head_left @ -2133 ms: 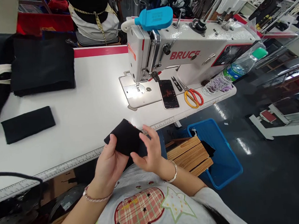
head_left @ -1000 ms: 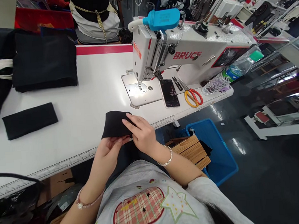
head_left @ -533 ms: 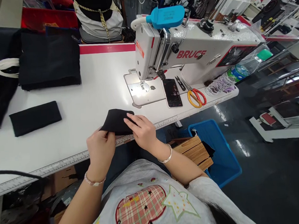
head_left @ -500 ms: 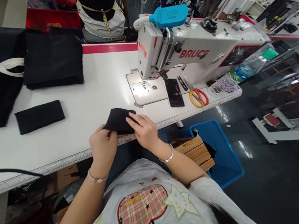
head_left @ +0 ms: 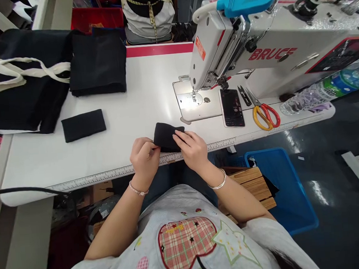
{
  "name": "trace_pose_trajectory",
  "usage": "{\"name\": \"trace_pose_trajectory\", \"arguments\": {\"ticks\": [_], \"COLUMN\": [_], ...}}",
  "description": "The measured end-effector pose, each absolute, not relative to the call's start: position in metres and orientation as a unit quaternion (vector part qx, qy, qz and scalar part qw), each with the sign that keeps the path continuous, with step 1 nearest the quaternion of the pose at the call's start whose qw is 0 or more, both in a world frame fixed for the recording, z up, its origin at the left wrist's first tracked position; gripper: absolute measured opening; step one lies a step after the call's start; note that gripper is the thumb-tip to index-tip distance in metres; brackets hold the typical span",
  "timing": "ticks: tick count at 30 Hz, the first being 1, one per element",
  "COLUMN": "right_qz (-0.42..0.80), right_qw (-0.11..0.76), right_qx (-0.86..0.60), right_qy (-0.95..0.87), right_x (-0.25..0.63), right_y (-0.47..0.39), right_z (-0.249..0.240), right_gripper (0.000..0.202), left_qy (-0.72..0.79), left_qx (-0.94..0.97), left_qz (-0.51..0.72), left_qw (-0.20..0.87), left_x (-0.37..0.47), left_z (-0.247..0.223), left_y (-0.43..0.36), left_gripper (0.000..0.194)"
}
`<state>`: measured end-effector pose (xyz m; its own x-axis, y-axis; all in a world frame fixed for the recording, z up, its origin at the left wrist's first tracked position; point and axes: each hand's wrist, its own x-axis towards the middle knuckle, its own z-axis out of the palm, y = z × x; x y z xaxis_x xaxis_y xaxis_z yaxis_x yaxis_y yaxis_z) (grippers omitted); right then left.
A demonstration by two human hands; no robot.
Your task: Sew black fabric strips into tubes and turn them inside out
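Note:
A small folded black cloth (head_left: 166, 137) is held between my two hands at the table's front edge. My left hand (head_left: 145, 154) pinches its lower left corner between thumb and fingers. The fingers of my right hand (head_left: 193, 149) press on its right end, and the thumb is hidden. Another folded black piece (head_left: 84, 125) lies flat on the white table (head_left: 145, 87) to the left. Behind it sit a stack of black cloth (head_left: 97, 62) and a larger black pile (head_left: 26, 100) with a cream strap (head_left: 17, 74) on top.
A sewing machine (head_left: 232, 53) stands at the right, with a phone (head_left: 232, 108), snips (head_left: 244, 96), scissors (head_left: 266, 114) and a plastic bottle (head_left: 324, 91) by it. Below the table are a wooden stool (head_left: 250, 185) and a blue bin (head_left: 289, 192).
The view has swung left, so everything appears further right. The cloth's left side now looks more upright, and both hands still hold it near the table edge.

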<state>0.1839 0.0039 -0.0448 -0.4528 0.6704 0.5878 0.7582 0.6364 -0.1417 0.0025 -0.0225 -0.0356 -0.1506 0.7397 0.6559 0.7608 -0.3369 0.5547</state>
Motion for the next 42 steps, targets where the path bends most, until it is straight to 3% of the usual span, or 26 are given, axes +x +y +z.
{"name": "trace_pose_trajectory", "arguments": {"ticks": [3,7,15,24,32,42], "right_qz": [-0.090,-0.097,-0.108,0.010,-0.086,-0.036], "right_qw": [0.301,0.283,0.257,0.370,0.406,0.369], "right_qx": [-0.410,-0.398,-0.382,-0.571,-0.420,-0.391], "right_qy": [-0.856,-0.867,-0.881,-0.732,-0.807,-0.842], "right_x": [0.188,0.192,0.194,0.172,0.177,0.188], "right_y": [0.007,0.011,0.013,-0.006,0.001,0.005], "right_z": [-0.050,-0.052,-0.049,-0.048,-0.048,-0.050], "right_gripper": [0.038,0.038,0.036,0.043,0.033,0.035], "left_qy": [-0.567,-0.545,-0.389,-0.423,-0.443,-0.419], "left_qx": [-0.678,-0.733,-0.867,-0.837,-0.824,-0.829], "left_qz": [-0.467,-0.408,-0.312,-0.347,-0.353,-0.370], "left_qw": [0.006,0.000,0.003,-0.003,-0.007,-0.030], "left_x": [-0.003,-0.010,-0.025,-0.018,-0.020,-0.023], "left_z": [-0.039,-0.039,-0.032,-0.036,-0.036,-0.041], "left_y": [-0.021,-0.018,-0.007,-0.010,-0.018,-0.022], "left_gripper": [0.019,0.039,0.027,0.027,0.026,0.039]}}
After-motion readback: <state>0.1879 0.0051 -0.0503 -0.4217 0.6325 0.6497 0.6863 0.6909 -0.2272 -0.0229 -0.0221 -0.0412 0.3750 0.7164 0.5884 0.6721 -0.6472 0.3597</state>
